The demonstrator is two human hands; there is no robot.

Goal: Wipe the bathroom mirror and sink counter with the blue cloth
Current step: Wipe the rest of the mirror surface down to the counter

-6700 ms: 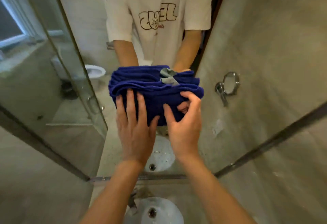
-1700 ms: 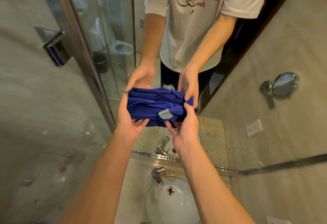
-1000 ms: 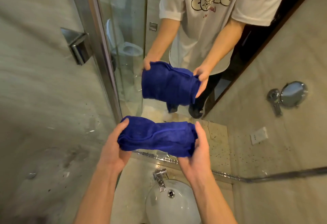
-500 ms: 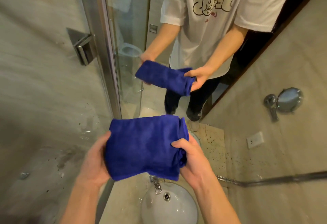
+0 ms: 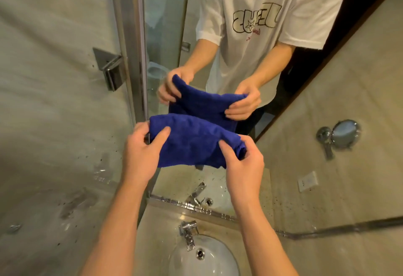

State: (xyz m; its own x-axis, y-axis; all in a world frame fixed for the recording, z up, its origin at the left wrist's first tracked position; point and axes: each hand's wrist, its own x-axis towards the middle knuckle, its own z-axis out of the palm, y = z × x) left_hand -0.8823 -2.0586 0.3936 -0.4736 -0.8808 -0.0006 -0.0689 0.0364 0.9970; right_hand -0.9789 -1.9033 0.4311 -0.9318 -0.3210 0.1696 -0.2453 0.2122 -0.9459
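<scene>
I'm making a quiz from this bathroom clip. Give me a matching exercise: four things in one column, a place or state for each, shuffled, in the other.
Things:
1. blue cloth
2. faucet
3. sink
4. round wall mirror

Places or states:
A. fixed to the wall at right
B. white bowl at the bottom of the view
C. held folded between both hands
D. chrome, at the basin's back edge

Pairs: 1-C, 2-D, 3-B, 4-A

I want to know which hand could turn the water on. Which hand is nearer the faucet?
Neither clearly: both hands grip the blue cloth above the faucet. The left hand is up and left of it, the right hand up and right.
</scene>
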